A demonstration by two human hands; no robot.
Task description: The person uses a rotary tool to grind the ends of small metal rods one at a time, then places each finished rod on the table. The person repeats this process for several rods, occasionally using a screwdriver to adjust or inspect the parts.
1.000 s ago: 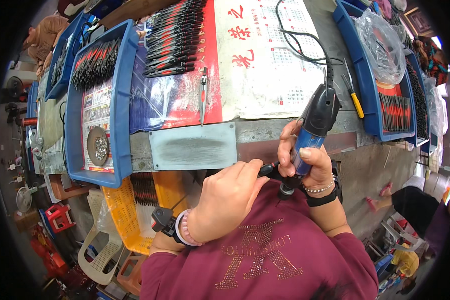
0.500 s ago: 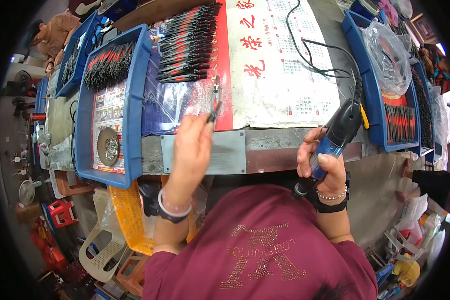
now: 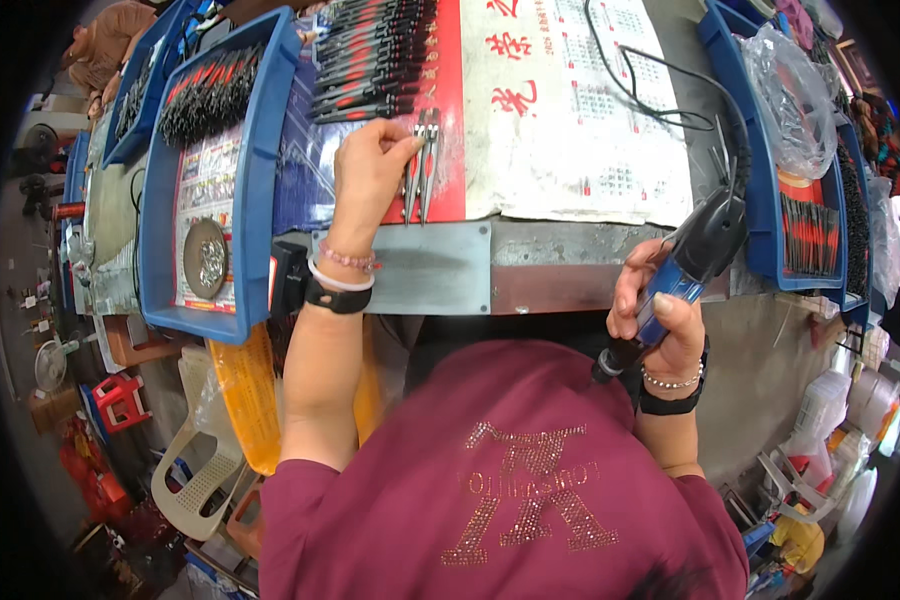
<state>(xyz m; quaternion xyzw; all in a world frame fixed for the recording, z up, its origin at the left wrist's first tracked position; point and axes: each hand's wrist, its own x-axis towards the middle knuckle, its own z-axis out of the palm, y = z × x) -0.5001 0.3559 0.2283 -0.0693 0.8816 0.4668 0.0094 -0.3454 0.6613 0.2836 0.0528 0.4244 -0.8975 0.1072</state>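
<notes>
Fingertips (image 3: 410,145) of the left hand (image 3: 370,170) are drawn together over the upper part of the nearer of two slim tools (image 3: 430,170); whether they grip it or only touch it, I cannot tell. These two red-and-black tools lie side by side, pointing toward the person, on the red strip of a poster (image 3: 630,180) spread over the bench. Just beyond them, a row of similar tools (image 3: 375,60) is stacked closely together.

The right hand (image 3: 670,320) is wrapped around a blue-and-black electric screwdriver (image 3: 708,238), held tilted near the bench edge, its nose down and to the left in front of the maroon shirt (image 3: 540,400). A black cord (image 3: 740,140) runs from its top end back over the poster.

A grey metal plate (image 3: 430,270) sits along the bench edge, between the hands. On the left, a blue tray (image 3: 260,200) holds more red-and-black pieces and a round bowl (image 3: 194,240) of small shiny parts. On the right, another blue tray (image 3: 760,200) holds upright red-and-black pieces, with a clear plastic bag (image 3: 790,100) above them.
</notes>
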